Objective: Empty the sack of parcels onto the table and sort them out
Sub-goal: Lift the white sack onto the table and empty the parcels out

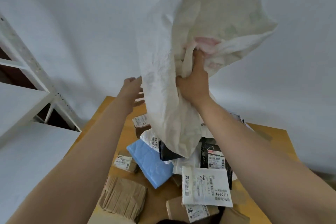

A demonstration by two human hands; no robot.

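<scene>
Sack [181, 42]: white, hoisted over the table, with its lower end drooping onto the parcels and the rest billowing above the right hand.
Table [158, 198]: wooden, directly below the sack.
Parcels [207, 185]: an overlapping heap on the table under the sack, blue, white, black and brown.
Right hand [194, 83]: clenched on a bunch of sack cloth about halfway up.
Left hand [133, 92]: fingers spread and loose at the sack's left edge, touching it and gripping nothing.

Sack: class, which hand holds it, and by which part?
The right hand grips the white sack by bunched fabric near its middle; the left hand is open beside its edge.
</scene>
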